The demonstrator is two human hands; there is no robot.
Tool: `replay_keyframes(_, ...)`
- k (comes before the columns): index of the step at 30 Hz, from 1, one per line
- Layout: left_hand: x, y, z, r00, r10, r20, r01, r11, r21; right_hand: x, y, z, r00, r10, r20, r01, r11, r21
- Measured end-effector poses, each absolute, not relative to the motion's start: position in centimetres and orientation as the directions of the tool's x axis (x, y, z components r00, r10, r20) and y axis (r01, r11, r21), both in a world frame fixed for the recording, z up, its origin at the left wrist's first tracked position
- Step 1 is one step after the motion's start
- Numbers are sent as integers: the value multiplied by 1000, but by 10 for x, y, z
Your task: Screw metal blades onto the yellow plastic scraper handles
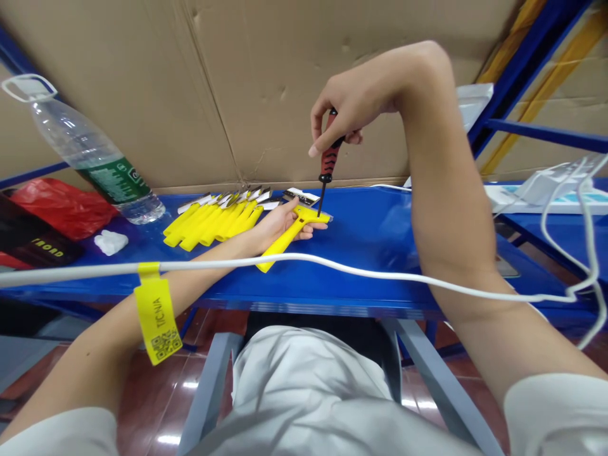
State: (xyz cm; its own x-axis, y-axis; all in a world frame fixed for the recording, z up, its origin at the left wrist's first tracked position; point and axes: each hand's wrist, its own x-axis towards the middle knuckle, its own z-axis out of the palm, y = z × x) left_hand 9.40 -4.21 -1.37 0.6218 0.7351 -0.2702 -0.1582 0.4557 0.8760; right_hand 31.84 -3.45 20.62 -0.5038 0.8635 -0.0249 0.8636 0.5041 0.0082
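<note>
Item: my right hand (349, 107), grasping screwdriver (329, 163). Item: my left hand (281, 225), gripping yellow tool (281, 246). Hazard, I judge: slanted shaft (322, 197) slipping.

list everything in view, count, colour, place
held scraper: 1, yellow, in left hand
screwdriver: 1, red and black, in right hand
similar tools: several overlapping, yellow, left of held scraper
card: 1, black and white, behind left hand
bottle: 1, clear, green-labelled, far left
bag: 1, red, beside bottle
lettered item: 1, black, far left
crumpled lump: 1, white, near bottle
cable: 1, white, across foreground
tag: 1, yellow, on cable
table: 1, blue, under similar tools
cardboard: count unclear, brown, behind table
metal frame: count unclear, blue, both sides
cords: several, white, far right
bars: 2, grey, below table
floor: 1, reddish, below table
shirt: 1, pale grey, bottom
hands: 2, bare, over table
</note>
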Motion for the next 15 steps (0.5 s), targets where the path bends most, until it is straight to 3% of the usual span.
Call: replay_keyframes(15, 85, -35, -15, 805, 532, -262, -4, 447, 895, 320, -35, 205, -616, 782, 98, 777, 623, -85)
